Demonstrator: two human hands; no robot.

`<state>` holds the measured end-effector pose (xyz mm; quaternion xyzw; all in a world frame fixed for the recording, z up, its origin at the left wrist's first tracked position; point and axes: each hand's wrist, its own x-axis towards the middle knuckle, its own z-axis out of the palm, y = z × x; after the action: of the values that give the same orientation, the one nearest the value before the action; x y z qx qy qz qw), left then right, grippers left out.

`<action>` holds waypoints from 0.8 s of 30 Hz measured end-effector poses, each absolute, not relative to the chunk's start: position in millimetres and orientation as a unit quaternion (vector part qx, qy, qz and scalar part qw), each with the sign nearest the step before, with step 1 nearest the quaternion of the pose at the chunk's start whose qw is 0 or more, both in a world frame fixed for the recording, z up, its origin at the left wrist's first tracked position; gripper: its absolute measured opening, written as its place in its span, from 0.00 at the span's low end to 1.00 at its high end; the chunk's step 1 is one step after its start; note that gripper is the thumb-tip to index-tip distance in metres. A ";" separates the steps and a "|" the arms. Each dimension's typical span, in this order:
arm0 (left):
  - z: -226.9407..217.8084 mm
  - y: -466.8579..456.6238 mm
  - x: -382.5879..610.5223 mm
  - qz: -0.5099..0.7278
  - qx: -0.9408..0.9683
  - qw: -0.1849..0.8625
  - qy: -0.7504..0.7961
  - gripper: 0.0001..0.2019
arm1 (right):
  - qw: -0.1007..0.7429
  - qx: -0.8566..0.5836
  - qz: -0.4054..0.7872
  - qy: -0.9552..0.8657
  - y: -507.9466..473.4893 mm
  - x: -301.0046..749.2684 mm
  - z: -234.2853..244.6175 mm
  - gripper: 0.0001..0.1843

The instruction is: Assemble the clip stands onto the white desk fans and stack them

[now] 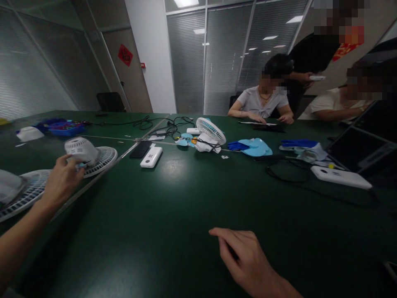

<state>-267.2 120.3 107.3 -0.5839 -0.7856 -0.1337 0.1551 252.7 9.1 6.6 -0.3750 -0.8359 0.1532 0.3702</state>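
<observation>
At the left, my left hand [63, 180] grips the base of a small white fan [81, 151], its fingers and thumb closed around the side of the base. The fan lies with its round grille down on the green table. A second white fan [29, 188] lies grille down by my left forearm, partly cut off by the frame edge. My right hand [243, 256] hovers low over the near part of the table, holding nothing, with a gap between its thumb and loosely bent fingers.
A third fan [209, 136] stands tilted mid-table, near black cables and light blue fan blades [256, 147]. White power banks [151, 157], a blue tray [66, 128] and gloves [307, 150] lie around. Two people sit across; another stands behind.
</observation>
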 end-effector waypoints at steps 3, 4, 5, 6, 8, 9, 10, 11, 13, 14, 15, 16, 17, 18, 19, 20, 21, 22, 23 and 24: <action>108.7 122.3 -267.4 -0.060 -0.608 0.186 -0.769 0.25 | 0.365 -0.374 0.157 -0.838 9.4 253.0 5.8 0.17; 109.3 125.3 -268.0 -0.040 -0.617 0.193 -0.762 0.24 | 0.365 -0.375 0.158 -0.837 9.5 252.9 5.6 0.17; 109.8 129.2 -269.0 -0.023 -0.623 0.200 -0.756 0.23 | 0.366 -0.375 0.158 -0.836 9.7 252.7 5.3 0.17; 110.0 133.7 -270.0 -0.009 -0.628 0.206 -0.750 0.22 | 0.367 -0.375 0.159 -0.836 9.8 252.6 5.1 0.17; 109.2 143.1 -272.0 0.016 -0.635 0.214 -0.742 0.21 | 0.369 -0.374 0.159 -0.836 10.0 252.3 4.8 0.17; 108.2 147.4 -272.7 0.025 -0.637 0.217 -0.739 0.21 | 0.369 -0.374 0.159 -0.836 10.0 252.3 4.6 0.17; 107.0 151.0 -273.2 0.032 -0.639 0.220 -0.737 0.22 | 0.369 -0.375 0.159 -0.835 10.0 252.4 4.5 0.17; 105.6 154.0 -273.5 0.038 -0.640 0.221 -0.735 0.22 | 0.367 -0.378 0.160 -0.835 10.1 252.5 4.5 0.17; 103.2 158.3 -274.4 0.046 -0.644 0.222 -0.731 0.22 | 0.367 -0.380 0.159 -0.834 10.6 252.7 4.5 0.17; 102.4 160.2 -275.1 0.047 -0.646 0.222 -0.728 0.22 | 0.366 -0.380 0.158 -0.835 10.9 252.6 4.6 0.17; 101.9 162.3 -276.2 0.047 -0.649 0.223 -0.726 0.22 | 0.364 -0.380 0.156 -0.836 11.4 252.5 4.8 0.17; 101.7 164.9 -277.8 0.045 -0.652 0.223 -0.724 0.21 | 0.363 -0.380 0.154 -0.837 11.8 252.4 5.1 0.17; 101.6 168.2 -279.7 0.043 -0.653 0.225 -0.722 0.20 | 0.361 -0.380 0.153 -0.838 12.1 252.2 5.4 0.17; 101.5 172.1 -281.8 0.039 -0.653 0.226 -0.722 0.20 | 0.360 -0.380 0.150 -0.839 12.3 252.0 5.6 0.17; 101.2 176.5 -284.2 0.034 -0.652 0.225 -0.723 0.19 | 0.360 -0.380 0.148 -0.839 12.3 252.0 5.8 0.16; 100.7 181.2 -286.5 0.027 -0.652 0.224 -0.724 0.18 | 0.362 -0.379 0.147 -0.839 12.2 252.0 5.8 0.16; 99.8 186.0 -288.7 0.020 -0.653 0.220 -0.724 0.17 | 0.363 -0.379 0.147 -0.839 12.0 252.2 5.7 0.16; 98.6 190.4 -290.6 0.010 -0.658 0.213 -0.723 0.16 | 0.362 -0.379 0.147 -0.838 11.7 252.4 5.3 0.16; 97.2 194.2 -292.3 -0.002 -0.664 0.203 -0.719 0.15 | 0.361 -0.379 0.148 -0.839 11.4 252.8 4.8 0.16; 95.6 197.4 -293.8 -0.016 -0.673 0.191 -0.715 0.14 | 0.358 -0.379 0.148 -0.840 11.2 253.2 4.1 0.16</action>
<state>-293.8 197.4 95.6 -0.6727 -0.7147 -0.0162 0.1907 253.2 11.2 4.1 -0.3792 -0.8402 0.1481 0.3583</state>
